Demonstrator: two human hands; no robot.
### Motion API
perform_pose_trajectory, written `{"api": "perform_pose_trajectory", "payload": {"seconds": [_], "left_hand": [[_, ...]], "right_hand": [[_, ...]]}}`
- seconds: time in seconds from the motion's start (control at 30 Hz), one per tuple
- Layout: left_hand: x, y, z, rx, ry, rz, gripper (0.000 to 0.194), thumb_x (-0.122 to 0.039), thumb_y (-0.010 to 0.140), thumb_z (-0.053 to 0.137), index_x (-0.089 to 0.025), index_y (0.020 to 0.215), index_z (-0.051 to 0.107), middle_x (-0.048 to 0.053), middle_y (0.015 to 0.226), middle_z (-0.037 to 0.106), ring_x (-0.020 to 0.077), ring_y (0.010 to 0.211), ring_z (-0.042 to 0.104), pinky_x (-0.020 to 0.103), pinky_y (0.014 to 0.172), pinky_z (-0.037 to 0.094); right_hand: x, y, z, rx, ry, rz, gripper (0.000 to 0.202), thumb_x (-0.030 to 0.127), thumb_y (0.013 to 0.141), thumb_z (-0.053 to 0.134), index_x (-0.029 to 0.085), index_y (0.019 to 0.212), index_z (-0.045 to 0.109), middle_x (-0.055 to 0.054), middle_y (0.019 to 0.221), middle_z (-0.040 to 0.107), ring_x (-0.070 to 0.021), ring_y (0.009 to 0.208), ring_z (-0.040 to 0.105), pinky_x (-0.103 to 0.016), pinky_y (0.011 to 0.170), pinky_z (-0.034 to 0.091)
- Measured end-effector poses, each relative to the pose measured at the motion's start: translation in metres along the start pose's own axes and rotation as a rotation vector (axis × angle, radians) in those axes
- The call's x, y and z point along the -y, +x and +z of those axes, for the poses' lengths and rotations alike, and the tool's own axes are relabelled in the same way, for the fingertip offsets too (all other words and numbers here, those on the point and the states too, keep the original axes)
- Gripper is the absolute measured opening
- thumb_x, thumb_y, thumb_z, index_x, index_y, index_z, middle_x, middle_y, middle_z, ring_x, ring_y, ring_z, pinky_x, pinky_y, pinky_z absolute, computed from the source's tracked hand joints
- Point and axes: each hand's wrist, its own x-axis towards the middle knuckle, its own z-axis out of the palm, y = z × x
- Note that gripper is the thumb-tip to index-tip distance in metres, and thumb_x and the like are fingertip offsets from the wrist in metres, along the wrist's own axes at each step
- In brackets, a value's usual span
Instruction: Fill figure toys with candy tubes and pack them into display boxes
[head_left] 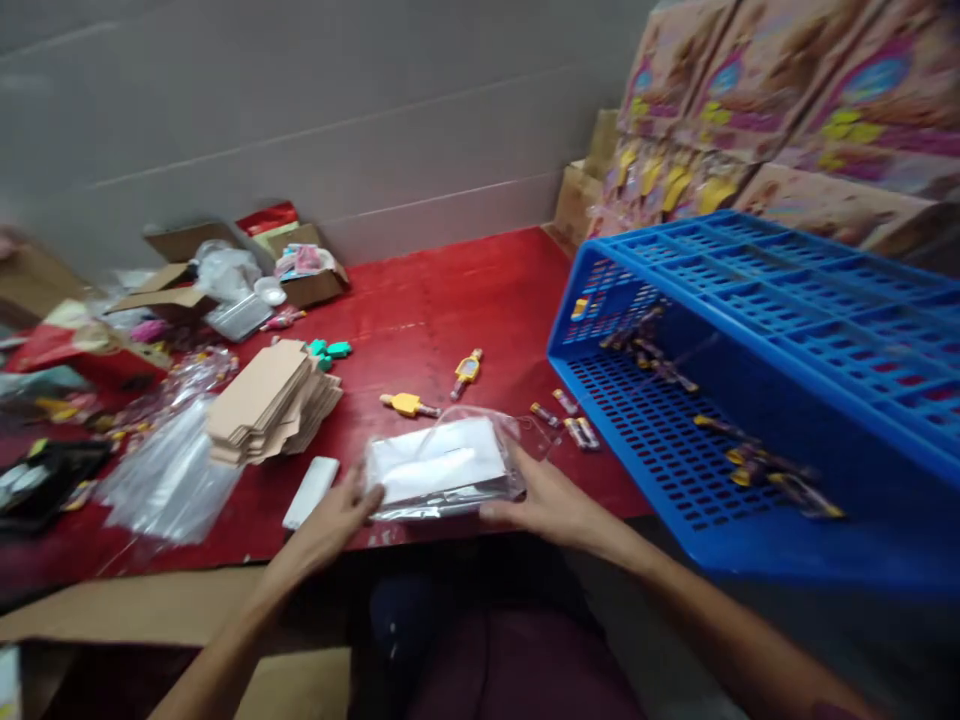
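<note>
Between my two hands is a white box in a clear plastic bag, held low at the front edge of the red table. My left hand grips its left end, thumb on the near side. At the right end my right hand holds the box and the bag's loose clear film. Just beyond lie a yellow toy piece with brown ends and a similar yellow piece. Several small brown tubes lie right of the bag. A white flat object rests left of my left hand.
A blue plastic crate lies on its side at the right with several small toys inside. Folded cardboard pieces, clear bags and green pieces are at the left. Printed boxes stack behind the crate. Open cartons stand near the wall.
</note>
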Motion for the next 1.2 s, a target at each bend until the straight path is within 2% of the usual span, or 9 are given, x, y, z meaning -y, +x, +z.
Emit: {"api": "perform_pose_trajectory", "payload": {"seconds": [0.13,0.3,0.5,0.6,0.7,0.83,0.93,1.03,1.2], "left_hand": [[-0.007,0.013,0.013,-0.280,0.401,0.027,0.058,-0.058,0.081,0.054,-0.013,0.115,0.065,0.010,0.077,0.066,0.0300,0.081,0.063,0.036,0.073,0.044],[0.003,0.029,0.009,-0.674,-0.078,0.363,0.031,-0.044,0.087,0.054,-0.016,0.080,0.068,0.007,0.082,0.067,0.0193,0.079,0.062,0.029,0.075,0.046],[0.002,0.028,0.002,-0.599,-0.717,0.419,0.031,-0.044,0.079,0.068,-0.015,0.080,0.058,0.007,0.080,0.070,0.0161,0.074,0.066,0.031,0.076,0.051],[-0.001,0.028,0.003,-0.671,-0.773,0.439,0.030,-0.040,0.077,0.072,-0.015,0.079,0.057,0.007,0.078,0.070,0.0166,0.075,0.067,0.031,0.077,0.052],[-0.005,0.029,0.002,-0.698,-0.848,0.467,0.032,-0.037,0.071,0.078,-0.015,0.078,0.055,0.005,0.074,0.069,0.0161,0.071,0.068,0.031,0.074,0.053],[-0.012,0.027,-0.002,-0.668,-0.876,0.479,0.033,-0.040,0.072,0.078,-0.015,0.078,0.058,0.005,0.073,0.070,0.0164,0.072,0.068,0.030,0.073,0.054],[-0.012,0.022,-0.007,-0.652,-0.850,0.471,0.034,-0.042,0.072,0.077,-0.014,0.077,0.059,0.005,0.073,0.070,0.0159,0.071,0.068,0.029,0.072,0.053],[-0.007,0.017,-0.018,-0.681,-0.754,0.443,0.034,-0.038,0.066,0.083,-0.014,0.072,0.059,0.002,0.068,0.066,0.0117,0.063,0.063,0.024,0.064,0.048],[0.008,0.008,-0.030,-0.858,-0.799,0.438,0.038,-0.037,0.063,0.085,-0.015,0.081,0.059,0.000,0.071,0.064,0.0110,0.067,0.061,0.024,0.067,0.048]], "right_hand": [[0.007,0.026,-0.001,-0.167,-0.470,0.223,0.052,0.050,0.096,0.037,0.011,0.118,0.064,-0.021,0.095,0.070,-0.0373,0.096,0.066,-0.047,0.083,0.048],[0.000,0.046,-0.013,-0.619,-0.261,-0.156,0.043,0.047,0.094,0.042,0.017,0.104,0.070,-0.014,0.114,0.068,-0.0301,0.109,0.061,-0.050,0.097,0.044],[0.004,0.052,-0.026,-0.569,0.284,-0.114,0.039,0.056,0.084,0.059,0.019,0.091,0.072,-0.010,0.094,0.072,-0.0262,0.088,0.067,-0.047,0.086,0.052],[0.020,0.050,-0.026,-0.750,0.152,-0.183,0.035,0.048,0.086,0.060,0.017,0.099,0.071,-0.013,0.098,0.070,-0.0288,0.089,0.066,-0.050,0.084,0.053],[0.051,0.046,-0.018,-1.050,-0.206,-0.552,0.046,0.032,0.084,0.065,0.020,0.129,0.058,-0.015,0.128,0.059,-0.0338,0.114,0.057,-0.055,0.095,0.046],[0.098,0.066,0.014,-0.603,-0.437,-0.962,0.051,0.026,0.086,0.064,0.026,0.135,0.049,-0.011,0.132,0.057,-0.0302,0.122,0.052,-0.050,0.099,0.042],[0.118,0.107,0.043,-0.228,-0.521,-0.874,0.051,0.034,0.085,0.065,0.017,0.132,0.051,-0.016,0.121,0.063,-0.0313,0.109,0.058,-0.046,0.089,0.044],[0.124,0.143,0.058,0.028,-0.579,-0.723,0.019,0.030,0.091,0.055,0.016,0.100,0.065,-0.011,0.088,0.070,-0.0226,0.079,0.063,-0.031,0.069,0.041],[0.126,0.161,0.052,0.156,-0.497,-0.667,0.029,0.031,0.094,0.044,0.019,0.071,0.056,-0.003,0.064,0.062,-0.0123,0.053,0.050,-0.025,0.054,0.029]]}}
